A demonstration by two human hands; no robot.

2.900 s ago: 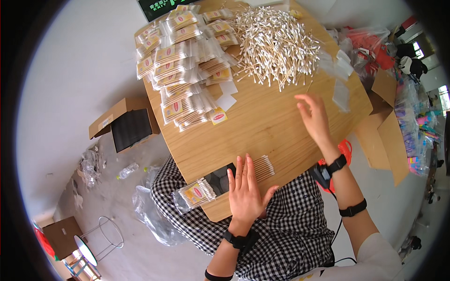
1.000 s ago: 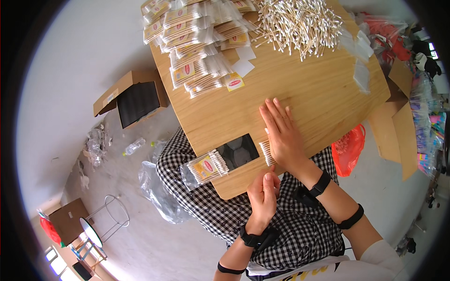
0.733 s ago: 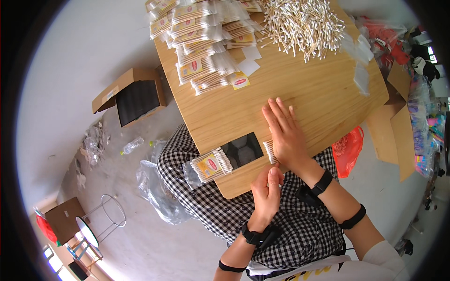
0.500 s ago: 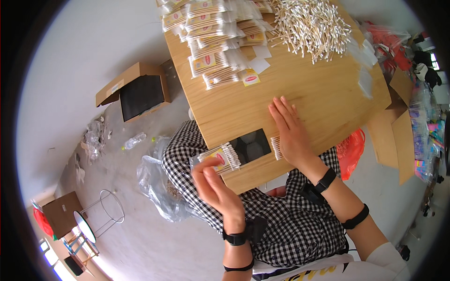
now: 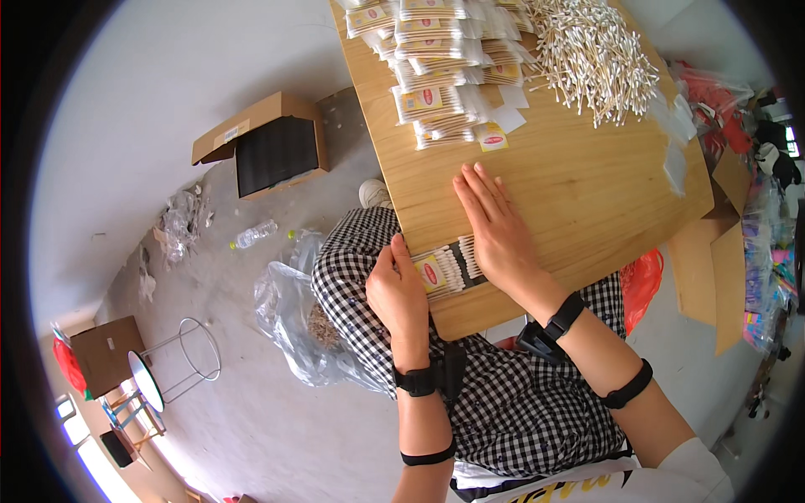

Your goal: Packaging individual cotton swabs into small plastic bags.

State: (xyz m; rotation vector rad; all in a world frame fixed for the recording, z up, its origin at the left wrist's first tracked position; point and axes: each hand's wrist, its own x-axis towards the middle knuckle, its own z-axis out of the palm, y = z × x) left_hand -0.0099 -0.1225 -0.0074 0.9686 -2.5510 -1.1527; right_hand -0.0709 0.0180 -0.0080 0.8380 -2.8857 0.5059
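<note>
A clear packet of cotton swabs point(image 5: 438, 272) with a yellow and red label lies at the near left edge of the table, its row of white tips facing right. My left hand point(image 5: 398, 289) is closed at the packet's left end, thumb up and fingers curled. My right hand point(image 5: 501, 235) rests flat on the tabletop, fingers stretched out. Along its left side lies a loose row of cotton swabs point(image 5: 469, 256), partly hidden by the palm. A narrow gap separates this row from the packet; a dark mat point(image 5: 477, 281) shows there, mostly covered.
Filled swab packets point(image 5: 432, 101) are stacked at the table's far left. Beside them is a large heap of loose swabs point(image 5: 595, 59). A label card point(image 5: 492, 137) and clear bags point(image 5: 675, 168) lie on the wooden table point(image 5: 570, 184). Cardboard boxes point(image 5: 281, 151) stand on the floor.
My left hand has brought the packet right, over the dark mat. My right hand and its row of swabs have moved left, toward the packet. The whole view has shifted a little.
</note>
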